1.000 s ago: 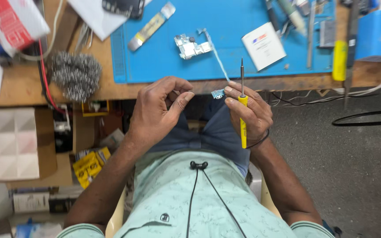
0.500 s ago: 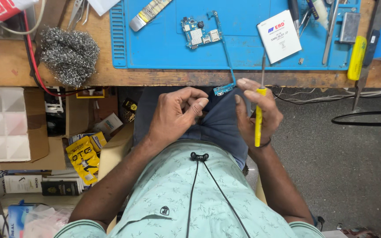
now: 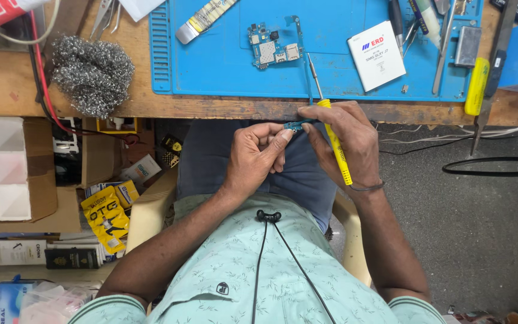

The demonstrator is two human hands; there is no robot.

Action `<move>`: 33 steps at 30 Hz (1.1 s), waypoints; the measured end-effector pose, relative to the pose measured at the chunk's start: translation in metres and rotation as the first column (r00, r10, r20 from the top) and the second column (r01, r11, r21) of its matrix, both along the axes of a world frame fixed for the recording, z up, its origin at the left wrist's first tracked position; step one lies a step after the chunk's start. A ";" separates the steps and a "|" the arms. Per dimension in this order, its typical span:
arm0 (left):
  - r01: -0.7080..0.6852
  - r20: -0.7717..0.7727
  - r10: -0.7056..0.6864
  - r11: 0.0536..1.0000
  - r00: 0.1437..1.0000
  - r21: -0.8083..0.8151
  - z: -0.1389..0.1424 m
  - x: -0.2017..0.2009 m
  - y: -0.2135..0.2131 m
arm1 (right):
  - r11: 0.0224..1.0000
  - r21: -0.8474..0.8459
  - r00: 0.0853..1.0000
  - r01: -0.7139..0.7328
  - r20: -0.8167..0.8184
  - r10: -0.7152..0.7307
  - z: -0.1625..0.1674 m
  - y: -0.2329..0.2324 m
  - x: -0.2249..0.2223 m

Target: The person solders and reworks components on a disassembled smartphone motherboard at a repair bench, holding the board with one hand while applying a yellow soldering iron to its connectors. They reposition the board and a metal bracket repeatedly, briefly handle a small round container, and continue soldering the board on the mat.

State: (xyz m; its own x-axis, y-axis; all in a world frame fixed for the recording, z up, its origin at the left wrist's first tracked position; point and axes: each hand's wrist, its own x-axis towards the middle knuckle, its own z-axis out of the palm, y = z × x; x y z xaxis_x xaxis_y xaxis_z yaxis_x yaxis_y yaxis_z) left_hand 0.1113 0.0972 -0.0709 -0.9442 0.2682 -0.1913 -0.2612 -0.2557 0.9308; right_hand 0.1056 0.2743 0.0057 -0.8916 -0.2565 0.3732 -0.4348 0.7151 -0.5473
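Right hand [image 3: 343, 141] grips yellow screwdriver [image 3: 335, 141] (tip toward the bench, handle toward the lap).

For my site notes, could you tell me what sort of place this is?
Most likely a small electronics repair bench: a bare circuit board lies on a blue work mat, tweezers and tools alongside, and the right hand holds a yellow-handled screwdriver.

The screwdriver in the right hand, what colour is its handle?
Yellow. The screwdriver handle shows best in the head view, held in the right hand near the table edge.

Circuit board [image 3: 274, 49] on mat [image 3: 223, 66], steel wool [image 3: 91, 73] seemingly left
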 end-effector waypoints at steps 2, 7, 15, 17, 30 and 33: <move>0.006 -0.006 -0.006 1.000 1.000 -0.001 -0.001 0.000 -0.002 | 0.999 0.029 1.000 -0.015 -0.018 0.016 0.000 -0.002 -0.002; 0.011 -0.018 -0.011 1.000 1.000 0.006 0.000 -0.001 -0.003 | 0.995 0.087 0.996 -0.045 -0.071 0.051 0.000 -0.003 -0.007; -0.003 -0.097 -0.002 0.999 0.995 -0.052 0.010 0.000 -0.008 | 0.999 -0.043 0.999 -0.032 0.029 0.033 -0.003 -0.005 -0.004; 0.002 -0.110 -0.010 0.997 0.994 -0.075 0.012 -0.002 -0.010 | 0.998 -0.050 0.999 -0.025 0.028 0.027 -0.005 -0.006 -0.004; 0.026 -0.162 -0.041 0.996 0.986 -0.090 0.013 -0.001 -0.014 | 0.996 -0.002 0.991 -0.087 0.100 0.086 0.014 -0.008 -0.007; 0.017 -0.170 -0.035 0.994 0.985 -0.106 0.012 -0.002 -0.015 | 0.995 -0.014 0.987 -0.100 0.128 0.101 0.016 -0.009 -0.010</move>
State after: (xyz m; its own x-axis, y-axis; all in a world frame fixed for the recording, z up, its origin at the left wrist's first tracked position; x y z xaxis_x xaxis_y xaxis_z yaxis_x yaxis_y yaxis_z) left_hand 0.1095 0.0818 -0.0590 -0.9584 0.2800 -0.0555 -0.1009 -0.1504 0.9835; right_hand 0.0954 0.2655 0.0214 -0.9020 -0.3449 0.2599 -0.4303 0.6672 -0.6080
